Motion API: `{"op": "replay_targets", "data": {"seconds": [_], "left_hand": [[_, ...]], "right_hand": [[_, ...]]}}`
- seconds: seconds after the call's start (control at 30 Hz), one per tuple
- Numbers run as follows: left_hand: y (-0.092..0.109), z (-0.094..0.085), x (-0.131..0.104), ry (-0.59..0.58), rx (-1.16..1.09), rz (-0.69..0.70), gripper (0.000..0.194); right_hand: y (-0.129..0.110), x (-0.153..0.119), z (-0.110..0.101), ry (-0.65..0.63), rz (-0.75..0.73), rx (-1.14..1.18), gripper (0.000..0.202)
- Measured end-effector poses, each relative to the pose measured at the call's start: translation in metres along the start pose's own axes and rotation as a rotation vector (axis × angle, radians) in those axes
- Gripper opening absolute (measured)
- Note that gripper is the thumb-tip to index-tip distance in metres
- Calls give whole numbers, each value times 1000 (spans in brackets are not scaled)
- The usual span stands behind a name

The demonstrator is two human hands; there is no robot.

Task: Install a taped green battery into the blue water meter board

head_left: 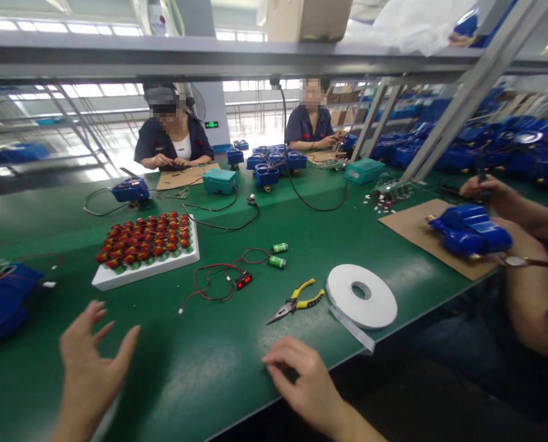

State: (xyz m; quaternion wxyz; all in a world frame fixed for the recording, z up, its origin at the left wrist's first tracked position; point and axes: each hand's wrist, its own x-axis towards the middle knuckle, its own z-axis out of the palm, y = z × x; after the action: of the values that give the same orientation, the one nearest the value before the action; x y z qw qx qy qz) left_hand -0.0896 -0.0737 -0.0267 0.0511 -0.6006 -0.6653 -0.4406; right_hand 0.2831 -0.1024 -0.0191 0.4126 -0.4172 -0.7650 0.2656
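Observation:
My left hand (92, 368) is raised over the green table at the left, empty, with thumb and fingers spread. It is nearest to a white foam tray (149, 275) of cells with red-brown tops (147, 239) and a blue device (7, 301) at the left edge. Near the front edge, my right hand (304, 380) has curled fingers, with thumb and forefinger tips together and nothing visible in them. Beyond it lie yellow-handled long-nose pliers (296, 301) and a roll of white tape (379, 301). A small red-lit display (243, 281) with wires lies near two green cells (278, 262).
At the right, another person's hands (490, 190) work beside a blue device (471, 230) on cardboard (432, 245). Two people sit across the table, near several blue devices (267, 175) and teal boxes (219, 181). A black cable (296, 190) hangs from the overhead shelf (237, 58).

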Motion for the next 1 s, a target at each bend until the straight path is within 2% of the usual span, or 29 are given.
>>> {"op": "replay_targets", "data": {"seconds": [0.07, 0.17, 0.23, 0.33, 0.4, 0.5, 0.6, 0.67, 0.73, 0.8, 0.87, 0.9, 0.93, 1.0], "left_hand": [[53, 23, -16, -145, -133, 139, 69], [117, 56, -35, -489, -227, 247, 55], [146, 77, -40, -658, -289, 280, 54], [173, 107, -35, -819, -377, 185, 51], [179, 123, -30, -836, -429, 116, 49], [175, 140, -25, -779, -571, -44, 45], [168, 147, -26, -713, -740, -214, 48], [166, 147, -26, -691, -791, -273, 52], [167, 146, -24, -706, -800, -297, 55], [168, 145, -22, -749, -794, -286, 58], [167, 146, -22, -781, -785, -260, 60], [166, 146, -23, -783, -780, -250, 62], [164, 148, -23, -776, -774, -243, 64], [160, 152, -26, -755, -767, -236, 70]], "right_hand": [[13, 7, -18, 74, -47, -185, 19], [39, 17, -40, 125, 0, -379, 23], [57, 21, -48, 135, 7, -512, 29], [77, 25, -50, 142, -64, -645, 40], [86, 26, -49, 156, -134, -693, 47], [97, 28, -49, 179, -251, -757, 52], [103, 30, -55, 208, -421, -876, 48], [104, 31, -64, 218, -518, -925, 44], [104, 35, -77, 226, -555, -950, 41], [104, 43, -91, 250, -479, -961, 44], [105, 57, -105, 249, -270, -966, 53], [105, 65, -111, 205, -125, -963, 56], [107, 75, -117, 180, -19, -978, 53], [112, 96, -124, 159, 132, -1024, 32]]}}
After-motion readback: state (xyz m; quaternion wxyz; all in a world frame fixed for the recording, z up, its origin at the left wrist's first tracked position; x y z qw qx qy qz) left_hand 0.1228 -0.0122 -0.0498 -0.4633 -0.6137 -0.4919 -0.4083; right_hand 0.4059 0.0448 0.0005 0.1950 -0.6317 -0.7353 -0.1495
